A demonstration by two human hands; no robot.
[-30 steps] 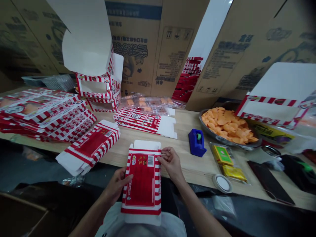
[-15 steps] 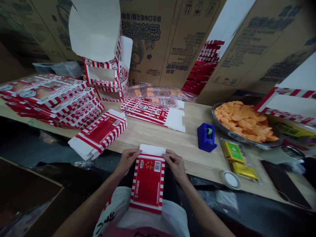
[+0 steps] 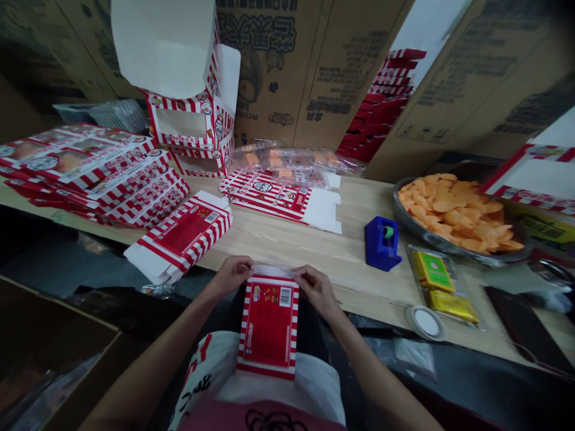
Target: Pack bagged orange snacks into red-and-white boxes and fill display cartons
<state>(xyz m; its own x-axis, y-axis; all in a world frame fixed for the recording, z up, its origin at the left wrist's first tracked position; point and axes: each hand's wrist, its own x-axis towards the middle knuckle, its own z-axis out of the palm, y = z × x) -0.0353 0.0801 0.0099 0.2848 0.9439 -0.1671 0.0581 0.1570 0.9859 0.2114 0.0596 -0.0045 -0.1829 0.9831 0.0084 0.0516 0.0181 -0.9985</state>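
Note:
A red-and-white striped cardboard box rests against my lap, its red panel with a barcode facing up. My left hand pinches the top left corner at the white end flap. At the opposite corner my right hand grips the same flap between thumb and fingers. The flap looks foreshortened, tipped away from me. On the table's front edge, to the left, lies another striped box with its white flaps sticking out. A flat striped carton lies farther back.
Stacked striped boxes fill the table's left. Behind stand open window boxes and large brown cartons. A blue tape dispenser, a metal bowl of orange chips, yellow packets and a tape roll are on the right.
My left hand moved from the box's side up to its top left corner. My right hand shifted to the top right corner. The end flap now appears folded farther over. The view tilted and turned right.

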